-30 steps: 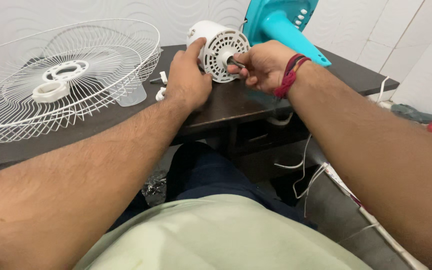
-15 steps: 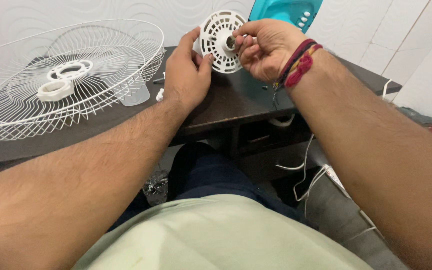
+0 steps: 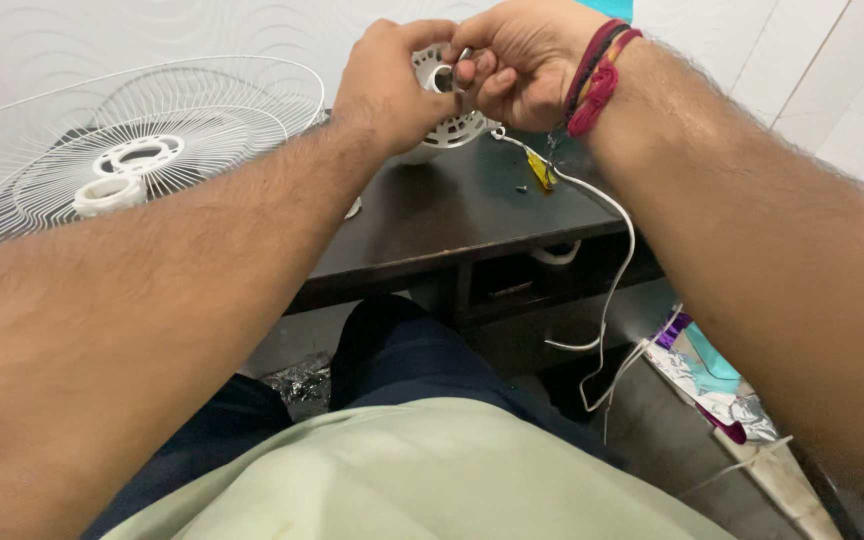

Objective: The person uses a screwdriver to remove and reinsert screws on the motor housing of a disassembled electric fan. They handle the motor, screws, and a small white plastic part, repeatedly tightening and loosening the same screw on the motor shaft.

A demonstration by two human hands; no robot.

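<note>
We noted the left hand [image 3: 387,85] closed round the white vented motor housing [image 3: 452,125], held above the dark table [image 3: 452,215], while the right hand [image 3: 517,60] pinched its metal shaft [image 3: 459,68] between fingertips

Reference landmark: the table [image 3: 452,225]. The fan guard [image 3: 122,150] lies on the table's left end, overhanging its left edge, with a ring [image 3: 107,193] resting on the guard near its hub. The motor housing [image 3: 447,105] is held above the table's rear middle, between the left hand [image 3: 392,85] on its left and the right hand [image 3: 517,60] on its right. A cable [image 3: 607,260] runs from the housing over the table's right part and hangs off its front edge. A small tool [image 3: 540,170] lies on the table's right rear, beside the cable. A tape roll [image 3: 555,253] sits under the table's right front edge.
</note>
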